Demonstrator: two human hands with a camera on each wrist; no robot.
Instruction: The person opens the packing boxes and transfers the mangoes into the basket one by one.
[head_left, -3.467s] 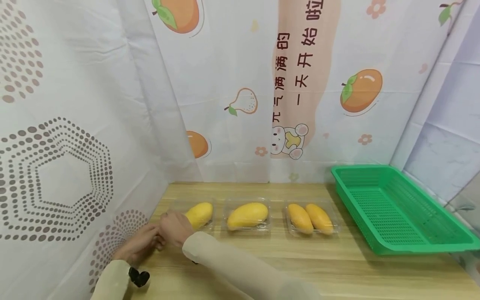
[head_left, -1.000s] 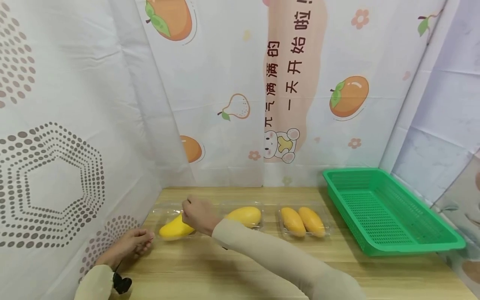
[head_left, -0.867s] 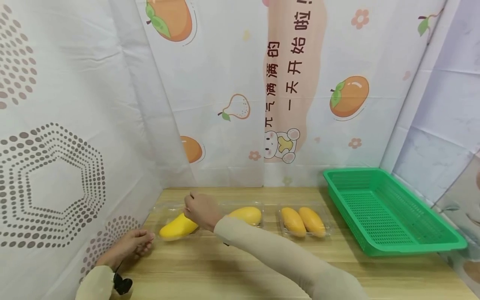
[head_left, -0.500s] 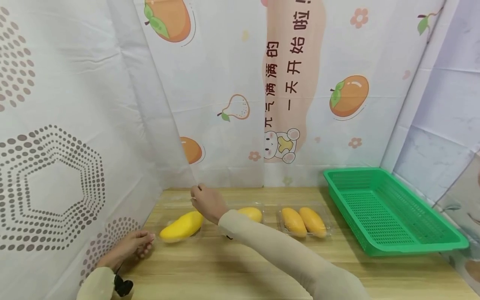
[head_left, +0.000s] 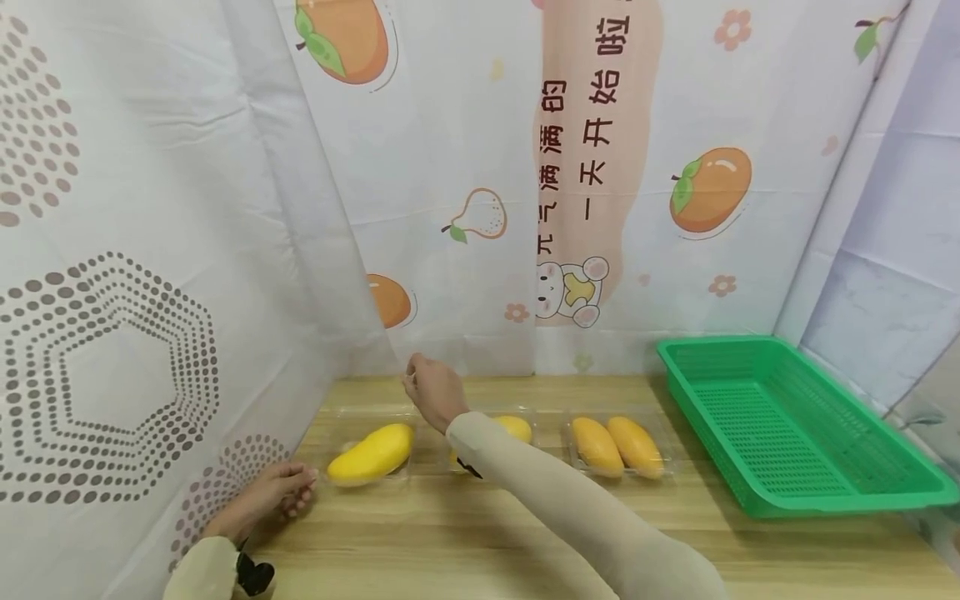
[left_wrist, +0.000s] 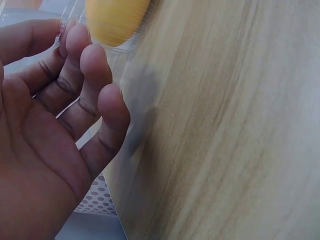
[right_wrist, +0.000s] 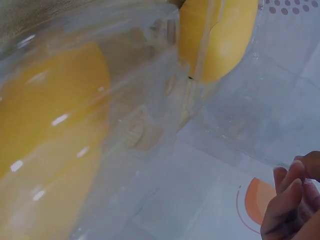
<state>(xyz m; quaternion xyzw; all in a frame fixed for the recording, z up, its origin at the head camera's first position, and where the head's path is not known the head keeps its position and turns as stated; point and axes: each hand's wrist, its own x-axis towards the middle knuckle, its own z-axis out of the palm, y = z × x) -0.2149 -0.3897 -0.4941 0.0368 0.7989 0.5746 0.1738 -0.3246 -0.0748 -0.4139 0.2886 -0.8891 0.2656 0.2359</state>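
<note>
A yellow mango (head_left: 372, 454) lies in the leftmost clear plastic box (left_wrist: 122, 49) on the wooden table. The left hand (head_left: 277, 496) is at this box's left end, thumb and forefinger pinching its edge in the left wrist view. Behind the mango, the right hand (head_left: 437, 390) pinches the edge of the box's clear lid (right_wrist: 240, 125), which stands raised. The right forearm crosses the middle box, whose yellow mango (head_left: 513, 429) is partly hidden.
To the right, another clear box (head_left: 667, 462) holds two orange mangoes (head_left: 597, 446). A green plastic basket (head_left: 832, 504) stands at the table's right side. Printed curtains (head_left: 480, 317) enclose the back and sides of the table (head_left: 450, 542).
The right hand has moved up, back and rightward with the lid's edge, uncovering the mango. The left hand has stayed by the box; 3.5 seconds ago both hands were together at its left end.
</note>
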